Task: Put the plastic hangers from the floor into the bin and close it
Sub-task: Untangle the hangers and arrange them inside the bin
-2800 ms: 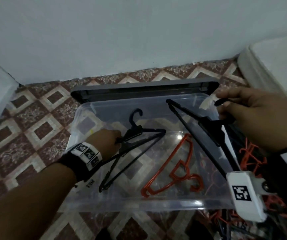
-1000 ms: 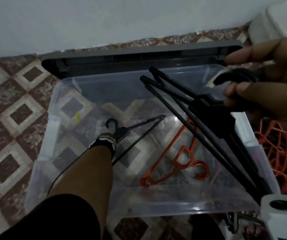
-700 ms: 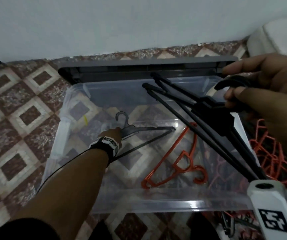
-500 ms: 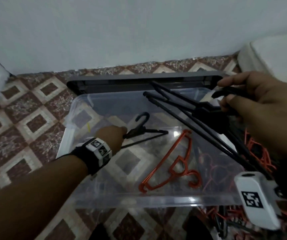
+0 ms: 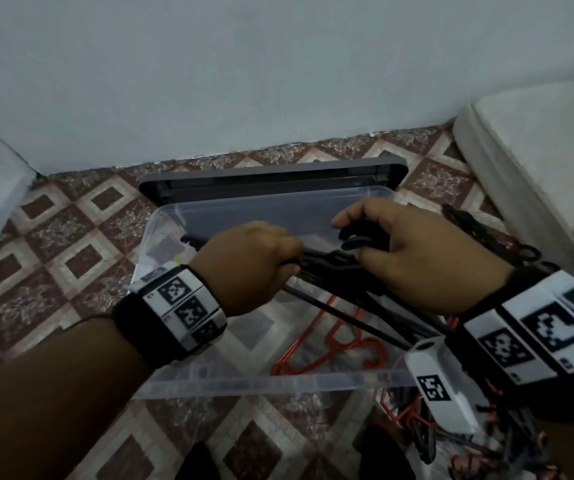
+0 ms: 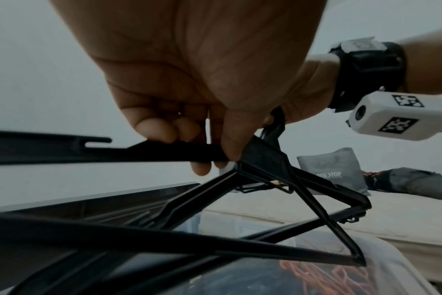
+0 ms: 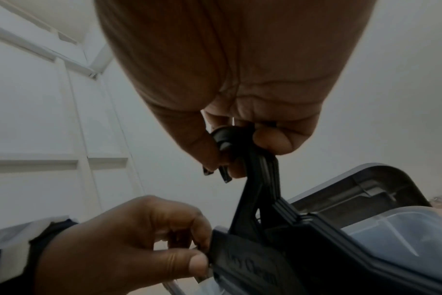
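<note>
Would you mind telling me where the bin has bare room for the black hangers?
The clear bin's left half, between its left wall and the orange hanger, looks bare. The right side is crowded: the black hangers, gripped by both hands, hang above it.

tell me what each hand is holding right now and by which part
Both hold the bunch of black hangers above the bin: the right hand by the hooks, the left hand by a shoulder bar beside the neck.

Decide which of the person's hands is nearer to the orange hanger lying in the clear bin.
Left. The left hand is above the orange hanger, just left of it; the right hand is farther off to the right. Both grip the black hangers, touching nothing orange.
</note>
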Tool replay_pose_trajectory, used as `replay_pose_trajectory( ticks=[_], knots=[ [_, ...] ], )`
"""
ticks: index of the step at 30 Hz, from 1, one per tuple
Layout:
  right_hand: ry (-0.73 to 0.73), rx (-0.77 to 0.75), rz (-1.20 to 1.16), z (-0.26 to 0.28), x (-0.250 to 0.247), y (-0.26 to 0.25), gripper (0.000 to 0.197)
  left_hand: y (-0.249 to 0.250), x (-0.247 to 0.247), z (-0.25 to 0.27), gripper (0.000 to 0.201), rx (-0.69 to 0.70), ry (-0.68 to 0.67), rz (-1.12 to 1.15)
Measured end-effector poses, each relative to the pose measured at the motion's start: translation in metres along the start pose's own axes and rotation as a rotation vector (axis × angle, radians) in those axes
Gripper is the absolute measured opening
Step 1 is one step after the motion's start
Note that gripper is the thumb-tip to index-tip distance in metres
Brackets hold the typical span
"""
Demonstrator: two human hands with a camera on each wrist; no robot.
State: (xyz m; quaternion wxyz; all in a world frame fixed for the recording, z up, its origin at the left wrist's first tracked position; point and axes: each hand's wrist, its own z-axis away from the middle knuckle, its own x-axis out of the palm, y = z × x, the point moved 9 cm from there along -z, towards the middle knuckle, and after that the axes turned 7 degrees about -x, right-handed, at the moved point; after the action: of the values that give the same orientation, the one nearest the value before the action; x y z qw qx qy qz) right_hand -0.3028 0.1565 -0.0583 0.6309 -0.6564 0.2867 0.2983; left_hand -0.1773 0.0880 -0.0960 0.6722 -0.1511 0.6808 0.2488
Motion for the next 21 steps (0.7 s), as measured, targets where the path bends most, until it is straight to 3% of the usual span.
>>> replay_pose_trajectory(
  ticks=[4,9,10,13,16,17,19,20,21],
  knots=[
    [-0.059,-0.019,-0.019,-0.001,0.009,-0.002,0.03,-0.001,0.001,-0.004,0.019,0.001,0.097,0.0],
    [0.013,-0.105,-0.229,-0.003,0.008,-0.02,0.025,-0.001,0.012,0.0,0.067,-0.055,0.203,-0.176],
    [0.036,-0.116,-0.292,-0.003,0.007,-0.024,0.026,-0.001,0.013,-0.001,0.065,-0.067,0.211,-0.172],
    [0.108,-0.115,-0.393,-0.004,0.002,-0.028,0.029,-0.005,0.003,-0.005,0.034,-0.093,0.26,-0.098],
    [0.163,-0.185,-0.448,-0.004,-0.006,-0.027,0.033,-0.013,-0.003,-0.007,0.024,-0.113,0.22,-0.03],
    [0.164,-0.188,-0.416,-0.004,-0.008,-0.025,0.046,-0.016,-0.005,-0.005,0.021,-0.122,0.222,0.006],
    [0.132,-0.114,-0.099,-0.004,-0.008,-0.011,0.07,-0.029,-0.011,0.0,0.016,-0.177,0.244,0.107],
    [0.091,-0.051,0.138,-0.003,-0.005,-0.001,0.07,-0.035,-0.016,0.003,0.014,-0.207,0.265,0.154],
    [0.06,0.017,0.363,-0.002,-0.003,0.01,0.058,-0.04,-0.023,0.006,0.02,-0.229,0.301,0.162]
  ],
)
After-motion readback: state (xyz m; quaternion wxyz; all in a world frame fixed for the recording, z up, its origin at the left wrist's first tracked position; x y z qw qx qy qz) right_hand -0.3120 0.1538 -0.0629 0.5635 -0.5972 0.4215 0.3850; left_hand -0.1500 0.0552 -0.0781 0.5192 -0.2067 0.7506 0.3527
